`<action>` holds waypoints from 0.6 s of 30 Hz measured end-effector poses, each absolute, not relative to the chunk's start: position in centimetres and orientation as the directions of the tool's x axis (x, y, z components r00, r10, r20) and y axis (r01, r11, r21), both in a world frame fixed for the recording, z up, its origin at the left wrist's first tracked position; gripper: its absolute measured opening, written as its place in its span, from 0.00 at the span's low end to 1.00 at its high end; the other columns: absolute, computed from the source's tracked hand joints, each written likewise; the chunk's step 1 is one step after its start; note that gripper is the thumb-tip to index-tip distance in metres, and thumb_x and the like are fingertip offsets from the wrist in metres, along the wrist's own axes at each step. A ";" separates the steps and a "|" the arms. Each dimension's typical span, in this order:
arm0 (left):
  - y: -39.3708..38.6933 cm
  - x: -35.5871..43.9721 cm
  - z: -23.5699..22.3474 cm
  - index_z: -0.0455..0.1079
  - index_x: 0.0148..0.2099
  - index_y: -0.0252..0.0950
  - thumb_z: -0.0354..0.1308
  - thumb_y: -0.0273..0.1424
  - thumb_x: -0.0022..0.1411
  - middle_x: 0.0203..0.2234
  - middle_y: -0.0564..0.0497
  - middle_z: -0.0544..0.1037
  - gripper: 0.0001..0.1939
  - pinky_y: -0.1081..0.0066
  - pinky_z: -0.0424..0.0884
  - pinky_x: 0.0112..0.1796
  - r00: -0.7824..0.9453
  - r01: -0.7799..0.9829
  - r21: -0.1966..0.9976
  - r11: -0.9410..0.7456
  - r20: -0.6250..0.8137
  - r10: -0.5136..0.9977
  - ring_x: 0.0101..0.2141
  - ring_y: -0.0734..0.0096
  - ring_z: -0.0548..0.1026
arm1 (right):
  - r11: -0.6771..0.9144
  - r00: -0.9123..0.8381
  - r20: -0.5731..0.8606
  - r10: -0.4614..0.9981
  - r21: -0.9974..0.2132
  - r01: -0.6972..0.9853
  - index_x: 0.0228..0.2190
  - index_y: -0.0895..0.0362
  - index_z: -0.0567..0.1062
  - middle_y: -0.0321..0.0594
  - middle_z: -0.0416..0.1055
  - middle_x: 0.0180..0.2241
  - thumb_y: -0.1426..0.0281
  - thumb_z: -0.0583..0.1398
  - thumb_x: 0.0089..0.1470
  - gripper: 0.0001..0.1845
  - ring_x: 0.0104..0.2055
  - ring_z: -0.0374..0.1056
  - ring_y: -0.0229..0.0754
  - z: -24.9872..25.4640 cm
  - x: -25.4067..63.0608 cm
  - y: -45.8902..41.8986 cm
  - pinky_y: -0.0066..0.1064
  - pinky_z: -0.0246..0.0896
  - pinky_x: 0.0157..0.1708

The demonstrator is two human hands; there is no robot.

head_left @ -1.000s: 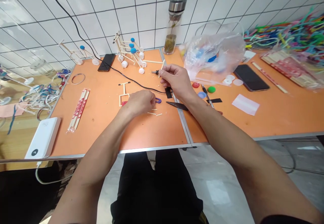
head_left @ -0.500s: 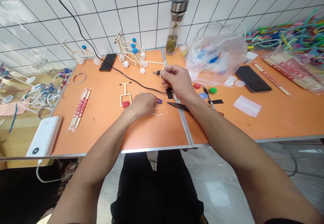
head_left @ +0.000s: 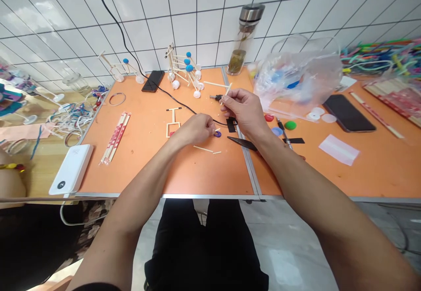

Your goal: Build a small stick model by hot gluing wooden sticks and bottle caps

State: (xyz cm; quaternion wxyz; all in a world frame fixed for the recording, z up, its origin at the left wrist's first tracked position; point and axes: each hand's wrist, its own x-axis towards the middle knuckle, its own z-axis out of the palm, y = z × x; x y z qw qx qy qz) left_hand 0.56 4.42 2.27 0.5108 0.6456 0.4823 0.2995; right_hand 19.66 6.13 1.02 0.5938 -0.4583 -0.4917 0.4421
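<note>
Bare forearms point(head_left: 294, 179) angle inward, left hand point(head_left: 200, 129) curled, right hand point(head_left: 244, 109) pinching

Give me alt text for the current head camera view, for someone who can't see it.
A person's bare right hand holds a thin pale stick over an orange table, while the left hand seems to pinch a short stick piece beside a purple loop. Behind are stick models, a glass bottle and a plastic bag.
</note>
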 end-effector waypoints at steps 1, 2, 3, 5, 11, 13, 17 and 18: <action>4.5 0.4 2.3 0.73 0.26 0.39 0.72 0.17 0.56 0.24 0.47 0.83 0.15 0.67 0.72 0.37 0.404 0.319 0.948 -0.003 -0.134 0.905 0.34 0.57 0.86 | 0.194 0.126 0.184 0.975 -0.979 -0.069 0.32 0.53 0.79 0.34 0.79 0.30 0.62 0.77 0.54 0.14 0.31 0.77 0.35 1.0 19.7 6.2 0.21 0.71 0.26; 4.6 0.4 2.4 0.73 0.27 0.39 0.70 0.18 0.59 0.25 0.45 0.83 0.14 0.68 0.72 0.36 0.448 0.324 0.946 0.008 -0.161 0.880 0.35 0.58 0.87 | 0.199 0.124 0.189 0.974 -0.978 -0.067 0.32 0.54 0.79 0.34 0.78 0.30 0.62 0.77 0.54 0.14 0.31 0.77 0.35 1.0 19.7 6.2 0.21 0.71 0.26; 4.7 0.3 2.6 0.73 0.28 0.38 0.68 0.18 0.62 0.26 0.45 0.84 0.13 0.68 0.72 0.35 0.475 0.324 0.946 0.021 -0.181 0.861 0.35 0.59 0.87 | 0.203 0.122 0.194 0.973 -0.977 -0.068 0.32 0.54 0.79 0.34 0.78 0.30 0.62 0.77 0.54 0.14 0.31 0.77 0.35 1.0 19.7 6.2 0.21 0.71 0.26; 4.8 0.1 3.0 0.72 0.30 0.37 0.65 0.17 0.65 0.25 0.45 0.83 0.13 0.70 0.70 0.33 0.471 0.290 0.956 0.051 -0.189 0.862 0.31 0.63 0.85 | 0.209 0.120 0.199 0.973 -0.975 -0.073 0.32 0.54 0.79 0.34 0.78 0.29 0.62 0.77 0.53 0.14 0.31 0.77 0.35 1.0 19.7 6.1 0.21 0.71 0.26; 5.5 0.0 3.5 0.75 0.39 0.34 0.61 0.12 0.61 0.23 0.50 0.82 0.12 0.70 0.74 0.31 0.340 0.161 0.978 0.133 -0.182 0.923 0.24 0.70 0.80 | 0.211 0.127 0.200 0.972 -0.974 -0.081 0.35 0.53 0.79 0.33 0.78 0.28 0.59 0.79 0.50 0.18 0.31 0.78 0.37 0.8 19.6 6.1 0.24 0.74 0.27; 5.9 0.0 3.4 0.76 0.40 0.33 0.61 0.12 0.60 0.23 0.50 0.82 0.12 0.69 0.77 0.32 0.252 0.088 0.977 0.196 -0.213 0.944 0.24 0.69 0.81 | 0.216 0.128 0.204 0.971 -0.973 -0.084 0.35 0.53 0.79 0.33 0.78 0.29 0.59 0.79 0.49 0.19 0.30 0.78 0.37 0.7 19.6 6.2 0.24 0.74 0.27; 6.5 0.1 3.2 0.75 0.38 0.33 0.65 0.15 0.60 0.27 0.49 0.85 0.09 0.70 0.80 0.35 0.136 -0.099 0.961 0.259 -0.245 0.960 0.26 0.69 0.84 | 0.211 0.110 0.202 0.973 -0.974 -0.085 0.34 0.53 0.79 0.32 0.78 0.29 0.58 0.79 0.49 0.19 0.31 0.78 0.37 0.6 19.5 6.3 0.24 0.75 0.27; 6.6 0.1 3.1 0.75 0.38 0.34 0.67 0.17 0.60 0.28 0.48 0.86 0.08 0.70 0.81 0.36 0.124 -0.143 0.955 0.260 -0.244 0.962 0.28 0.69 0.85 | 0.207 0.103 0.198 0.975 -0.975 -0.082 0.34 0.52 0.79 0.33 0.79 0.29 0.58 0.79 0.49 0.19 0.31 0.78 0.37 0.6 19.5 6.2 0.24 0.75 0.28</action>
